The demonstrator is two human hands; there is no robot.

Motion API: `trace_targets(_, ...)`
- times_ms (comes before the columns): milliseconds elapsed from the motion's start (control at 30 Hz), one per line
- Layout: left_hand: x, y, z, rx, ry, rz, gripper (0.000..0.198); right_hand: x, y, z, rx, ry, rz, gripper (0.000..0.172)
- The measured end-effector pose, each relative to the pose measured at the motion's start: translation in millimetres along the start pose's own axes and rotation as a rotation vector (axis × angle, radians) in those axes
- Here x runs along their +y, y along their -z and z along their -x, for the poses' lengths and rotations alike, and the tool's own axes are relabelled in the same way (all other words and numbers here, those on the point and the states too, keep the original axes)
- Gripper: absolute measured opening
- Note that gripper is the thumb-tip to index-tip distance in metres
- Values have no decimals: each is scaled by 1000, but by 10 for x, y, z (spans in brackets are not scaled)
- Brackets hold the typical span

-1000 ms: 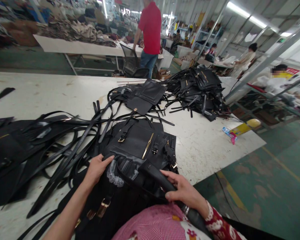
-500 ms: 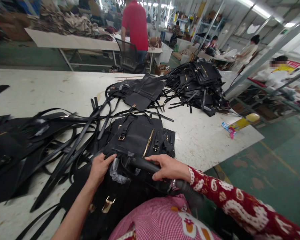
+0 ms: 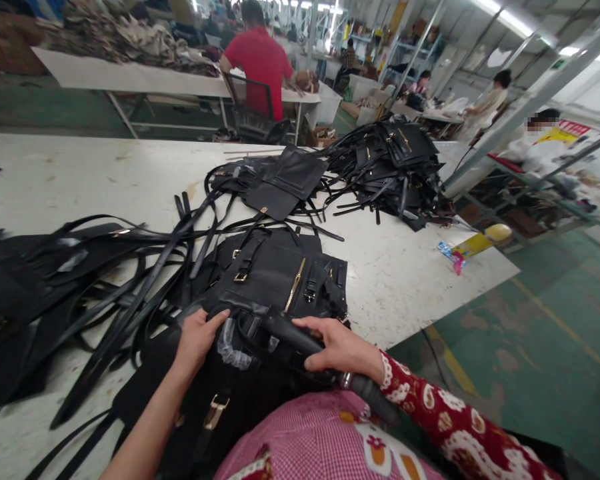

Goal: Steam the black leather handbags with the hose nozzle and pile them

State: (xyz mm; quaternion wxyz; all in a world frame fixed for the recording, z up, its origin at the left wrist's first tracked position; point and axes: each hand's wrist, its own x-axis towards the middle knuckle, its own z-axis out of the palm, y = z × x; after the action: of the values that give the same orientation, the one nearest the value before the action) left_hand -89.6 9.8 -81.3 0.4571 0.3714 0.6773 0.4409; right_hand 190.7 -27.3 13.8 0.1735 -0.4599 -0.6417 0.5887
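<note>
Black leather backpack (image 3: 267, 277) parts with gold buckles and a gold zip lie on the table in front of me. My left hand (image 3: 196, 341) grips the near edge of this leather, thumb on top and the other fingers mostly hidden. Between my hands sits a handle wrapped in clear plastic film (image 3: 233, 347). My right hand (image 3: 343, 343) is closed around a thick black tube-shaped tool (image 3: 290, 333), its front end over the leather; its exact kind is unclear. A ribbed black hose-like part (image 3: 373, 397) shows below my right wrist. A gold buckle (image 3: 216, 412) lies nearer my body.
More black bag pieces and long straps (image 3: 130, 293) spread to the left. A tall pile of black bags (image 3: 390, 167) lies at the far right of the white table (image 3: 80, 173). A yellow bottle-like item (image 3: 475, 243) lies near the right corner. A person in red (image 3: 260, 67) is beyond.
The view has shifted slightly. The tool has moved little and both hands keep their hold. The person in red beyond the table now sits lower, at the chair.
</note>
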Motion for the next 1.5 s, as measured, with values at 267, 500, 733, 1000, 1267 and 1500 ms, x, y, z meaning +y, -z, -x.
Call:
trace_targets(267, 206, 38, 259, 241, -528, -602, 46, -73, -92, -110, 387, 137, -33, 66)
trace_targets(500, 281, -276, 297, -451, -917, -1027, 23, 171, -51, 200, 346, 20, -192, 67)
trace_targets(733, 359, -326, 234, -600, -927, -1157, 17, 242, -144, 327, 331, -20, -158, 69)
trace_targets(1000, 505, -300, 93, -660, -671, -1002, 17, 179, -77, 396, 330, -26, -125, 68)
trace_targets(1267, 444, -303, 95, -477, -652, -865, 20, 53, -66, 356, 146, -13, -105, 67)
trace_targets(1500, 255, -80, 147, -17, -589, -664, 28, -94, -58, -169, -33, -33, 20, 68)
